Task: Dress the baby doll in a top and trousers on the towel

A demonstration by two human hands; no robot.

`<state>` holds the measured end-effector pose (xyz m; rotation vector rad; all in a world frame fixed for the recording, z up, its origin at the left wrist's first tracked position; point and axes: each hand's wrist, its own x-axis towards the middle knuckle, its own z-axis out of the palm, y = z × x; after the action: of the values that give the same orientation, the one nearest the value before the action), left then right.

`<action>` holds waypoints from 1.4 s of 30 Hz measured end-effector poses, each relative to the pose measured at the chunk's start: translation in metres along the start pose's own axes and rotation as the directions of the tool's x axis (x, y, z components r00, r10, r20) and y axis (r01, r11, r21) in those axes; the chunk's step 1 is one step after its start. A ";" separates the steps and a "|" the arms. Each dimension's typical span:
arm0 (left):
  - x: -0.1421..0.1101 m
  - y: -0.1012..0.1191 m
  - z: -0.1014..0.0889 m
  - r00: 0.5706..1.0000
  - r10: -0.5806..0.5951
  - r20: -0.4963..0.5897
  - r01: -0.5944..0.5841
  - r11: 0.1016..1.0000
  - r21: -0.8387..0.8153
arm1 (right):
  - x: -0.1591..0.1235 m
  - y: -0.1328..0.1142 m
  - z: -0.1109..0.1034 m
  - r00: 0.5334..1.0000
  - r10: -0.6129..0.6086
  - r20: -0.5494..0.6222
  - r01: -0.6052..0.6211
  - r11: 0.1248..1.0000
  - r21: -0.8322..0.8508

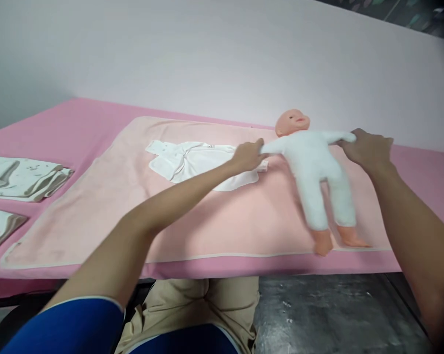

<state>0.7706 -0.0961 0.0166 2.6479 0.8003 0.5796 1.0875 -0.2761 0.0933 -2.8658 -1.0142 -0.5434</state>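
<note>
A baby doll (312, 164) with a white cloth body and bare plastic head and feet is stretched between my hands at the right. My left hand (247, 156) is closed round the end of one arm of the doll. The end of its other arm is gripped by my right hand (369, 147). The doll's feet hang down toward the near edge of the blanket. A small white baby garment (203, 162) lies spread out behind my left forearm, which covers part of it.
Beneath everything is a peach blanket (107, 211) on a pink-covered table (85, 115). Two folded printed cloths, one farther back (19, 177) and one nearer (1, 223), lie at the left. A pale wall (192, 59) rises behind the table. Dark floor (318, 314) shows below.
</note>
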 end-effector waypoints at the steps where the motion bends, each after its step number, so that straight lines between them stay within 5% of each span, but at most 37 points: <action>1: 0.013 0.020 0.020 0.999 0.009 0.047 -0.006 0.998 -0.062 | 0.009 0.016 0.006 0.999 0.045 -0.023 -0.046 0.997 -0.069; 5: 0.052 0.080 0.083 0.991 0.040 0.125 -0.017 0.983 -0.183 | 0.034 0.072 0.038 0.976 0.210 -0.062 -0.216 0.968 -0.129; 9: 0.071 0.103 0.114 0.977 0.053 0.209 0.000 0.968 -0.250 | 0.044 0.109 0.073 0.951 0.302 -0.057 -0.300 0.953 0.047; 15: 0.097 0.093 0.135 0.976 -0.005 0.217 0.066 0.959 -0.276 | 0.047 0.114 0.110 0.941 0.339 0.010 -0.338 0.938 0.078; 22: 0.114 0.074 0.161 0.991 -0.057 0.121 0.085 0.966 -0.242 | 0.056 0.096 0.127 0.954 0.293 0.065 -0.299 0.948 0.110; 26: 0.109 0.069 0.167 0.997 0.010 0.082 0.003 0.987 -0.159 | 0.051 0.084 0.129 0.941 0.321 0.107 -0.332 0.937 0.106; 29: 0.088 0.061 0.155 0.993 0.115 0.032 -0.115 0.993 -0.008 | 0.038 0.063 0.118 0.972 0.234 -0.019 -0.229 0.962 0.147; 31: 0.061 0.050 0.136 0.981 0.192 0.004 -0.192 0.981 0.035 | 0.023 0.040 0.104 0.980 0.059 -0.188 -0.021 0.980 0.198; 33: 0.024 0.031 0.107 0.967 0.254 -0.028 -0.254 0.967 0.020 | 0.000 0.007 0.089 0.942 -0.146 -0.302 0.227 0.941 0.250; 35: -0.018 0.002 0.072 0.959 0.277 -0.055 -0.277 0.961 0.007 | -0.030 -0.032 0.077 0.931 -0.280 -0.232 0.346 0.880 0.325; 39: -0.095 -0.088 0.003 0.989 -0.030 -0.146 0.045 0.994 0.100 | -0.094 -0.104 0.077 0.875 -0.464 0.135 0.342 0.792 0.505; 42: -0.138 -0.167 -0.041 0.921 -0.266 -0.286 0.332 0.918 0.216 | -0.130 -0.134 0.092 0.832 -0.509 0.221 0.317 0.762 0.564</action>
<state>0.5712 -0.0365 -0.0544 2.6272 1.4227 0.7806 0.9390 -0.2342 -0.0460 -2.2921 -1.5972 0.2522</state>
